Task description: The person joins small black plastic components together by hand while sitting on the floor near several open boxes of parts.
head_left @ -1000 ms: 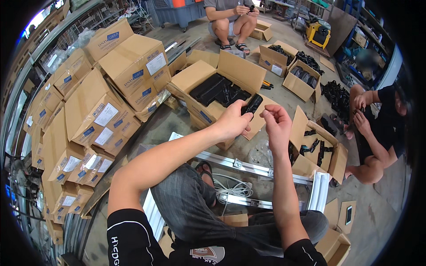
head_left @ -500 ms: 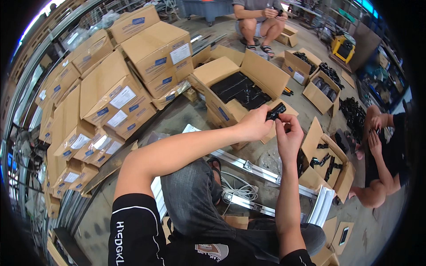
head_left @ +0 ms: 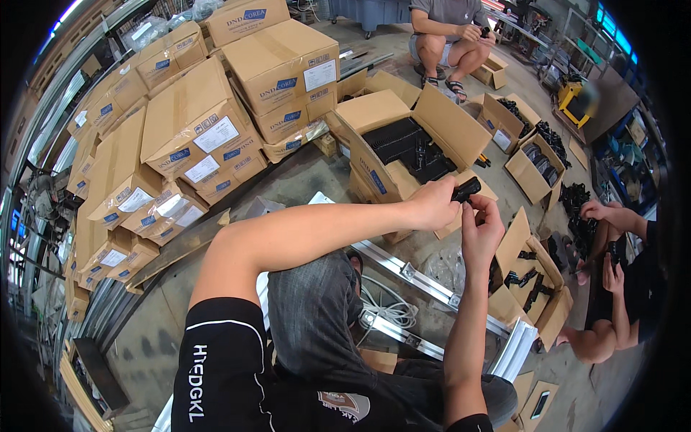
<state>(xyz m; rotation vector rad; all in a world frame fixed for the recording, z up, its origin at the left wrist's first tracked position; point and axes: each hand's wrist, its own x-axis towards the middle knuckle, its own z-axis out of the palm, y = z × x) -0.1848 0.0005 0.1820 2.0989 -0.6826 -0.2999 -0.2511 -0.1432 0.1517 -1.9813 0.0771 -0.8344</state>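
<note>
My left hand [head_left: 433, 204] is closed around a small black part [head_left: 466, 189], roughly cylindrical, its exact kind unclear. Just below it, my right hand [head_left: 482, 227] has thumb and fingertips pinched at the part's lower side; anything small between those fingertips is hidden. Beyond both hands stands an open carton [head_left: 448, 128] holding dark, neatly packed black pieces [head_left: 407, 147]. To the right of my right hand, another open carton [head_left: 512, 236] has several loose black parts [head_left: 534, 291] lying in it.
Stacked closed cartons [head_left: 194, 137] fill the left. Metal rails [head_left: 410, 273] and a coiled cable [head_left: 392, 311] lie on the floor by my legs. One co-worker [head_left: 453, 36] squats ahead, another [head_left: 619, 281] sits at right near a heap of black parts [head_left: 574, 205]. A phone [head_left: 540, 405] lies lower right.
The view has shifted, so the surroundings sit further right and lower. My hands still hold the black part close together. The right co-worker's hands have separated, one moving toward the black heap.
</note>
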